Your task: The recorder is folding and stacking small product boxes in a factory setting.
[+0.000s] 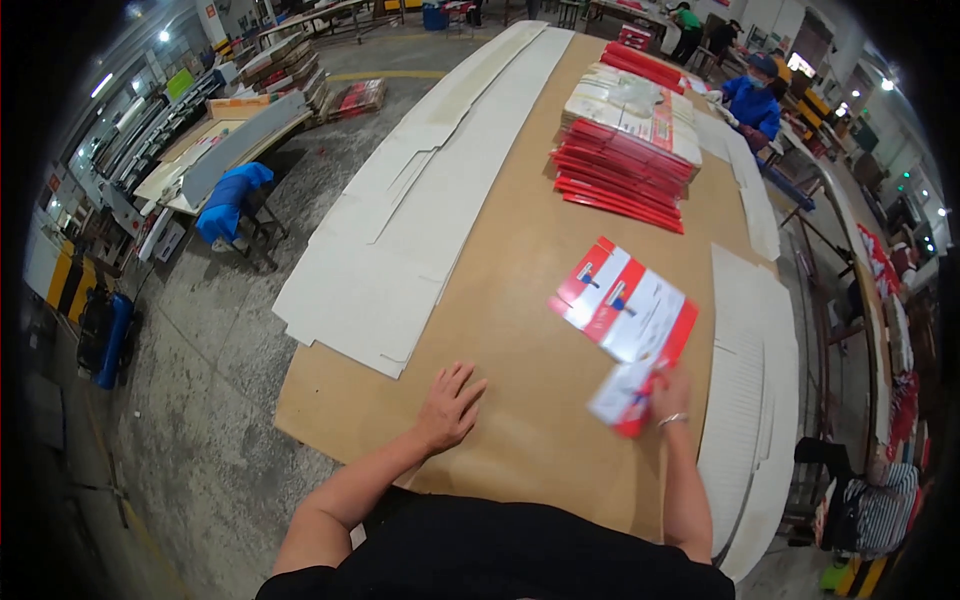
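My right hand (672,393), with a bracelet at its wrist, is closed on the near end of a flat red-and-white printed sheet (640,305) over the tan table. A smaller printed flap (622,397) sticks out left of my fingers, blurred by motion. Whether the flap belongs to the same sheet I cannot tell. My left hand (447,410) lies on the tabletop with its fingers spread, holding nothing. Farther up the table stands a pile of red flat printed pieces (620,175), with white printed ones (632,105) on top.
Large pale cardboard sheets (400,230) cover the table's left side, and more sheets (740,400) lie along its right edge. A person in blue (755,108) works at the far right. Bundled stacks (280,65) and a blue-draped stool (235,200) stand on the floor at left.
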